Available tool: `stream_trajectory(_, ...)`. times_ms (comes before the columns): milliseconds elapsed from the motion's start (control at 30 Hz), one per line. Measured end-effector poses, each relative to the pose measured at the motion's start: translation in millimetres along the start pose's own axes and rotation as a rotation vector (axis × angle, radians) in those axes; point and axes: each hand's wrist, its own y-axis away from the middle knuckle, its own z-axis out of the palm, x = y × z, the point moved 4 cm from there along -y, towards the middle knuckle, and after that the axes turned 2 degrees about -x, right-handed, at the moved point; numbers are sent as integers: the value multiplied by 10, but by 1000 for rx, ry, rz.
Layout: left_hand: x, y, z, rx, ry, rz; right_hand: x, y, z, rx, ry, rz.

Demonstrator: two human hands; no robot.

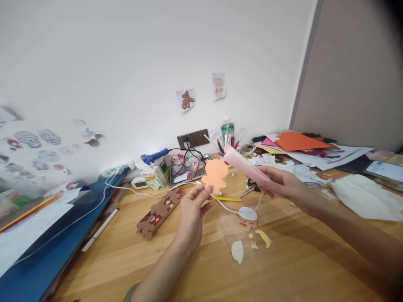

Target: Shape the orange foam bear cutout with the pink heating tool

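Note:
Between the thumb and fingers of my left hand [197,201] is a peach-orange cutout figure [216,171] with a round head and small body, held upright. My right hand [278,182] is wrapped round a pink hair straightener [245,163], its far end tilted up to the left, close to the cutout but apart from it. A white cord [231,208] hangs below it. On a clear sheet under my hands lie a white oval piece [248,213], a cream piece [237,251], a yellow curved piece [263,238] and several small red strips [248,224].
Left of my hand lies a brown bear-decorated case [160,213]. Scissors [250,187] and a yellow stick [227,199] lie behind the sheet. A blue glue gun [155,156] rests on boxes at the back. Coloured sheets [302,141] and white tissue [367,197] are at the right.

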Motion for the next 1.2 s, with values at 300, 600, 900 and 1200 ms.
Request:
stream_trajectory(300, -43, 57, 73, -11, -29, -55, -40, 38, 242, -158, 141, -31)
stream_trajectory(600, -91, 103, 134, -104, -113, -70, 73, 45, 298, -152, 192, -52)
stream_trajectory(900, -2, 79, 149, -53, -192, -30, 101, 0, 234, -143, 139, -22)
stream_trajectory(1200, 43, 68, 133, -32, -203, -50, 108, -54, -60, 68, -38, -10)
